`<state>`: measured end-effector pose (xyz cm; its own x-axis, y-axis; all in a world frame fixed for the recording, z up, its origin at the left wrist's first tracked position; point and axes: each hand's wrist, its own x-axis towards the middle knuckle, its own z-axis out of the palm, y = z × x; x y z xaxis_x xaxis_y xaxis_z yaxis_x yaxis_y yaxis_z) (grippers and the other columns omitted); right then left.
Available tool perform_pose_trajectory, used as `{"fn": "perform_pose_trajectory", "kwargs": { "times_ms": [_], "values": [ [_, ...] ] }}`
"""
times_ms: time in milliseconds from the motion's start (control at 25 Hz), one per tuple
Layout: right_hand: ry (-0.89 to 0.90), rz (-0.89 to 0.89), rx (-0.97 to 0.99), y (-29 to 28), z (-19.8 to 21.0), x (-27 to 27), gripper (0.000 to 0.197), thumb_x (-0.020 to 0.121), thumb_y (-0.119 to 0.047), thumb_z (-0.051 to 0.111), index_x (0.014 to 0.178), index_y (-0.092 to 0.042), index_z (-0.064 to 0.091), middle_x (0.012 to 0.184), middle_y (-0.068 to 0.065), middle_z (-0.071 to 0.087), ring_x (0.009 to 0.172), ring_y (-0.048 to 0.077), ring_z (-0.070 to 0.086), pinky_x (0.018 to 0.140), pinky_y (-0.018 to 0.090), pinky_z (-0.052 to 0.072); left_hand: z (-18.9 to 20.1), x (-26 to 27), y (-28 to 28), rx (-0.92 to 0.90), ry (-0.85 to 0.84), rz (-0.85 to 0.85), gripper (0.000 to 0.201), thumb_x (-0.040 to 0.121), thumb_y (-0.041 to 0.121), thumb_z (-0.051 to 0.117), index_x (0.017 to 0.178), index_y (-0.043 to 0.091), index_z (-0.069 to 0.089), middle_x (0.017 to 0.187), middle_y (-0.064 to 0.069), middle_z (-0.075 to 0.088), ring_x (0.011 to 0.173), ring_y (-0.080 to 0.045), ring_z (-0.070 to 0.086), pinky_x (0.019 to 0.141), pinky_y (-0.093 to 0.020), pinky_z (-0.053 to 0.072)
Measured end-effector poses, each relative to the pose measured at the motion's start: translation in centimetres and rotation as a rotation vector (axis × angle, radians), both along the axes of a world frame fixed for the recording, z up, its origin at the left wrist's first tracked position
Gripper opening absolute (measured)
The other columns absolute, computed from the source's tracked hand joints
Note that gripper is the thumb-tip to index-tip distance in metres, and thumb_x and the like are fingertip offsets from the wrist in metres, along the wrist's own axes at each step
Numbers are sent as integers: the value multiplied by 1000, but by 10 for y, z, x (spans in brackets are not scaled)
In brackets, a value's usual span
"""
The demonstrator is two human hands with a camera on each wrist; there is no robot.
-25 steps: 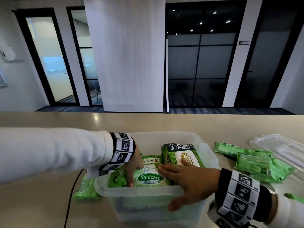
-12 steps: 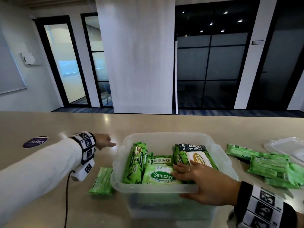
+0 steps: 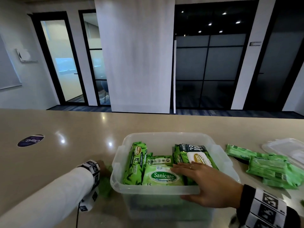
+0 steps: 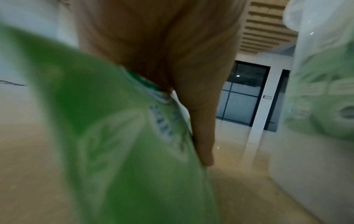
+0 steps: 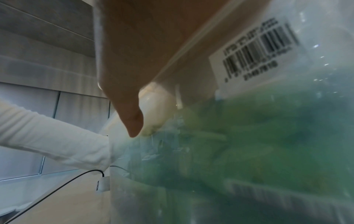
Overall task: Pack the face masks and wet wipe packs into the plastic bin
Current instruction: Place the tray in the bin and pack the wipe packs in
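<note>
Head view: the right hand (image 3: 209, 183) clamps the plastic bin's (image 3: 164, 136) near rim, thumb outside, fingers flat on the packed wet wipe packs (image 3: 162, 176), steadying it. Left of the bin, the left hand (image 4: 172, 60) seemingly pinches a green pack (image 4: 114, 136); blur obscures its fingers.

Left hand (image 3: 102, 166): out of the plastic bin (image 3: 179, 189), now down on the green pack (image 3: 105, 185) lying on the counter just left of it.
Tall wipe pack (image 3: 134, 163): now uncovered, standing at the bin's left wall.
</note>
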<state>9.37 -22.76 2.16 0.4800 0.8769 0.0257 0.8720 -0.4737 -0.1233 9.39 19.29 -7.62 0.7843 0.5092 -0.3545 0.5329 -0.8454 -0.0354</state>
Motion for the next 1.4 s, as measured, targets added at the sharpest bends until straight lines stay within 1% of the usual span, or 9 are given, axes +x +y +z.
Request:
{"fn": "perform_pose_trajectory", "kwargs": {
  "times_ms": [280,400,520,680,880,960,1080,1280,1400],
  "values": [
    [138,10,48,-5,3,1,85,74,-80,47,146,-40,27,151,-20,30,137,-3,27,116,24,23,47,-10,-20,-473,-466,116,25,74,38,68,78,13,65,92,-12,68,84,-26,64,77,-31,50],
    [482,-26,189,-10,12,9,85,68,-75,62,141,-46,32,143,-27,37,129,-10,36,110,20,32,100,-22,-21,-608,-810,197,23,81,8,68,103,3,63,93,-17,68,82,-30,65,78,-37,53],
    [452,-62,181,-11,30,21,77,69,-72,62,137,-45,36,141,-24,43,127,-5,42,106,22,40,164,-27,-36,-648,-925,37,39,87,0,60,122,9,45,107,-18,62,92,-31,62,80,-37,50],
    [414,-96,309,16,78,33,82,81,-45,67,147,-34,20,147,-7,38,124,5,48,103,27,45,227,-26,-89,-649,-896,-271,63,91,5,57,139,35,31,122,-4,55,97,-21,60,74,-25,47],
    [576,-79,510,72,102,18,101,81,-31,73,151,-32,0,148,-6,31,126,8,46,91,15,43,232,-7,-177,-906,-894,-287,70,92,36,59,146,33,15,132,-5,50,110,-25,57,96,-36,47],
    [582,-22,646,89,93,20,87,84,-14,71,149,-24,14,134,-10,47,113,4,56,90,15,49,219,-2,-203,-1068,-821,-239,82,85,57,56,145,42,2,133,2,47,112,-22,56,100,-39,45],
    [465,-130,730,95,85,36,43,83,-3,63,124,-6,51,110,8,67,101,21,65,91,42,52,204,4,-212,-1164,-735,-148,91,73,76,44,145,49,-5,142,-1,40,122,-21,48,96,-41,47],
    [308,-275,423,76,83,63,15,78,-23,78,83,-16,65,74,-2,68,59,15,64,50,24,49,182,6,-174,-703,-493,-381,90,76,83,9,150,32,15,146,-6,33,130,-32,40,104,-47,38],
    [329,-301,274,76,75,80,20,74,-25,81,83,-20,63,82,-2,69,67,12,64,61,25,52,163,2,-154,-431,-359,-524,121,51,88,7,150,19,26,151,-15,30,139,-33,27,116,-44,23]
  ]
}}
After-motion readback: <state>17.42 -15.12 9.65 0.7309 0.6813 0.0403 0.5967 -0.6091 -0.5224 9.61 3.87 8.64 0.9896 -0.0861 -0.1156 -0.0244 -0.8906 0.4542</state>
